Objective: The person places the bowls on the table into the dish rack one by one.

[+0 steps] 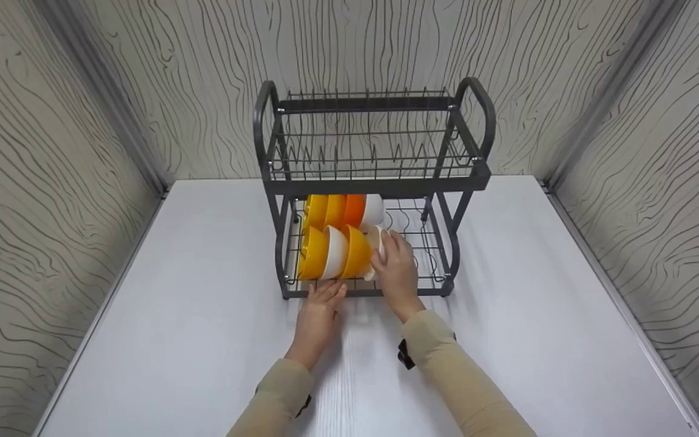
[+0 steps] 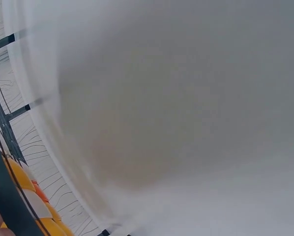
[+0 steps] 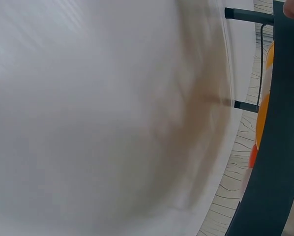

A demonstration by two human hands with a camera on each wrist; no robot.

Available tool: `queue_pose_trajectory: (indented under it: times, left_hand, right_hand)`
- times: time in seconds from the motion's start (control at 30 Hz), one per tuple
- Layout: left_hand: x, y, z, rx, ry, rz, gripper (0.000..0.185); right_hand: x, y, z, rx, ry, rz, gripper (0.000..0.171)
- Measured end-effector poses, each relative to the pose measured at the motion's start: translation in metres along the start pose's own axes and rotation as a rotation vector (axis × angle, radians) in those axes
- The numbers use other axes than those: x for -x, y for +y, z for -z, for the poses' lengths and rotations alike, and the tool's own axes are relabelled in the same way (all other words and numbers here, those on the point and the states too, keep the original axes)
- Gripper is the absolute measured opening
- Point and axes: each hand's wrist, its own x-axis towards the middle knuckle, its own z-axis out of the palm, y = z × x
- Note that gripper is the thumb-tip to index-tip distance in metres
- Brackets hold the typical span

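Observation:
A dark grey two-tier dish rack (image 1: 374, 182) stands on the white table (image 1: 173, 303). Its lower tier holds two rows of bowls on edge: yellow, orange and white at the back (image 1: 343, 210), yellow and white ones in front (image 1: 331, 252). My right hand (image 1: 395, 267) grips a cream bowl (image 1: 375, 240) at the right end of the front row. My left hand (image 1: 320, 306) lies flat on the table, fingertips at the rack's front rail. The wrist views show mostly blurred table, with rack bars (image 2: 4, 196) and bowl edges (image 3: 262, 118) at the sides.
The rack's upper tier (image 1: 368, 152) is bare wire with plate slots. The right half of the lower tier (image 1: 422, 243) holds nothing. Patterned walls close in on three sides of the table.

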Motion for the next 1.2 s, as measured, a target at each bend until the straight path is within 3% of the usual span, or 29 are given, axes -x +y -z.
queue_pose_trajectory:
  times: [0.23,0.4,0.53,0.93,1.2]
  left_hand:
    - [0.002,0.0,0.0,-0.007,0.0,0.006,0.048]
    - [0.003,0.0,0.001,-0.037,0.023,-0.002,0.048]
    - [0.0,0.002,0.002,-0.025,0.001,0.021,0.045]
    - [-0.006,0.011,0.002,0.03,-0.021,0.13,0.039]
    - [-0.004,0.009,0.001,0.024,0.02,0.112,0.039]
  right_hand:
    - [0.001,-0.003,-0.003,0.034,0.014,0.023,0.041]
    - [-0.002,-0.006,-0.006,0.046,-0.017,0.014,0.042]
    - [-0.004,-0.007,-0.007,0.049,-0.057,0.007,0.042]
    - [-0.007,-0.003,-0.008,-0.053,-0.124,-0.063,0.042]
    - [-0.007,-0.002,-0.008,-0.105,-0.163,-0.109,0.044]
